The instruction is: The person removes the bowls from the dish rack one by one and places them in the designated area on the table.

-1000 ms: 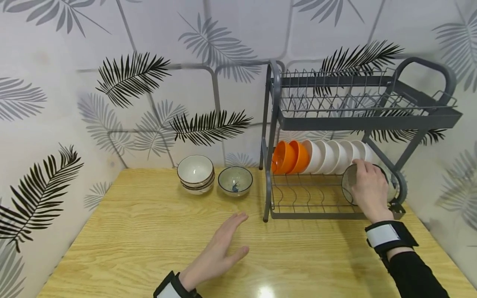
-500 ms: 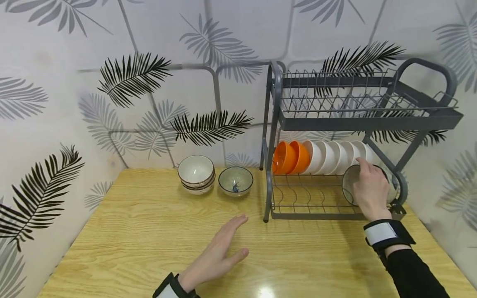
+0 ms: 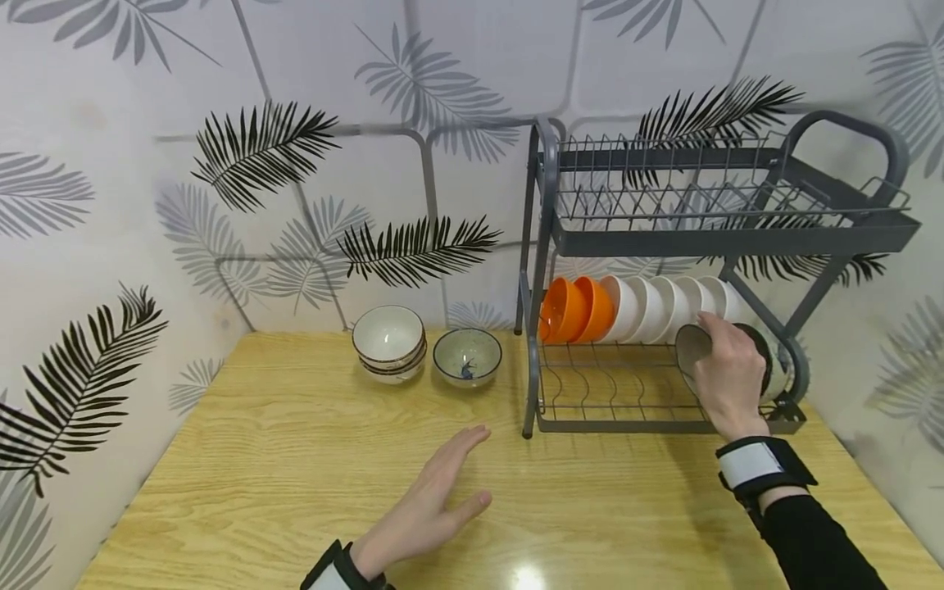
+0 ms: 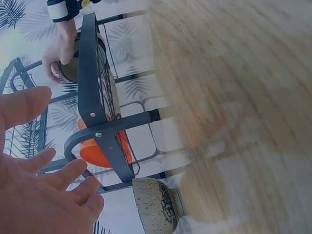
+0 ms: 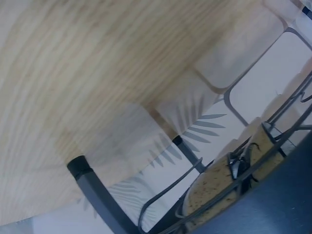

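Note:
My right hand (image 3: 730,373) grips a greyish patterned bowl (image 3: 691,352) by its rim at the right end of the dish rack's lower tier. This bowl stands on edge, tilted, and my fingers hide part of it. Just right of it a second dark-rimmed bowl (image 3: 780,378) shows, with a gap between them. Through the wires, speckled sides of bowls (image 5: 209,190) appear in the right wrist view; the hand is out of that view. My left hand (image 3: 431,508) hovers over the table with fingers extended, holding nothing, in front of a small bowl (image 3: 467,358).
The grey two-tier dish rack (image 3: 737,242) stands at the right. Orange bowls (image 3: 566,311) and several white bowls (image 3: 649,311) line the back of its lower tier. Left of the rack, a stack of bowls (image 3: 387,340) sits on the wooden table (image 3: 295,459) near the wall.
My right hand has shifted slightly left, tilting the gripped bowl away from the dark-rimmed bowl beside it, so a gap now shows. My left hand has stayed nearly still.

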Demonstrator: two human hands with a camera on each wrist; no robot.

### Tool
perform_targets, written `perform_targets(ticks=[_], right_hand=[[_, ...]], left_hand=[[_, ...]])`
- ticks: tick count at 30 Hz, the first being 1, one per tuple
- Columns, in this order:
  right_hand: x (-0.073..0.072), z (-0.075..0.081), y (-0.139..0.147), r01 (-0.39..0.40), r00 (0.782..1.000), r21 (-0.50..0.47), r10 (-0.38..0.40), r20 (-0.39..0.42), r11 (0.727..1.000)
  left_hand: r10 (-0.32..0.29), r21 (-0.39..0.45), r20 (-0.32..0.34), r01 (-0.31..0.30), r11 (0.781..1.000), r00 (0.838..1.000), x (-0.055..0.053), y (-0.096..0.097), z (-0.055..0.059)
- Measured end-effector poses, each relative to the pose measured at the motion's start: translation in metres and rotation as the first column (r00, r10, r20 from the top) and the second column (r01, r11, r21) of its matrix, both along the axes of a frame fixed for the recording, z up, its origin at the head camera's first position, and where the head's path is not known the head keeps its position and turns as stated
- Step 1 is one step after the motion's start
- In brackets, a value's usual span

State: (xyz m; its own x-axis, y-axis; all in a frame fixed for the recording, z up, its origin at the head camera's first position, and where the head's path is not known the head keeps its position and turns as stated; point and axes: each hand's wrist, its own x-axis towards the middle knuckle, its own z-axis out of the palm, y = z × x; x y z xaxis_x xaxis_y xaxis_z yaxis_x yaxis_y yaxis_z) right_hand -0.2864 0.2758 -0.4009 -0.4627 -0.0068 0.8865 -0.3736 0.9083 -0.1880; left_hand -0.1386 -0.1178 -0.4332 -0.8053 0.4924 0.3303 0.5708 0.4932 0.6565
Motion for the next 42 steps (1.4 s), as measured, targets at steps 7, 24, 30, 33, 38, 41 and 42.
perform_targets(ticks=[7,24,30,33,38,41,42], right_hand=[[0.0,-0.001,0.002,-0.032,0.992,0.011,0.033,-0.121,0.999],[0.018,0.018,-0.012,-0.142,0.948,-0.239,0.063,-0.311,0.961],[0.04,0.037,-0.028,-0.185,0.968,-0.47,0.077,-0.241,0.863],[0.045,0.04,-0.029,-0.172,0.98,-0.578,0.079,-0.182,0.798],[0.042,0.034,-0.021,-0.117,0.992,-0.728,0.106,-0.061,0.675],[0.042,0.032,-0.02,-0.138,0.98,-0.824,0.194,-0.035,0.55],[0.043,0.033,-0.02,-0.141,0.972,-0.855,0.232,-0.025,0.499]], left_hand=[[-0.013,0.006,0.01,0.013,1.0,1.0,-0.001,0.0,0.002],[-0.017,0.005,-0.02,0.017,1.0,1.0,-0.002,0.0,0.005],[-0.017,0.01,-0.004,0.017,1.0,1.0,-0.002,0.0,0.007],[-0.017,0.01,0.0,0.017,1.0,1.0,-0.002,0.001,0.009],[-0.018,0.008,-0.001,0.018,1.0,1.0,-0.002,0.001,0.01],[-0.02,0.008,-0.001,0.02,1.0,1.0,-0.002,0.001,0.01],[-0.02,0.008,-0.001,0.02,1.0,1.0,-0.002,0.001,0.01]])
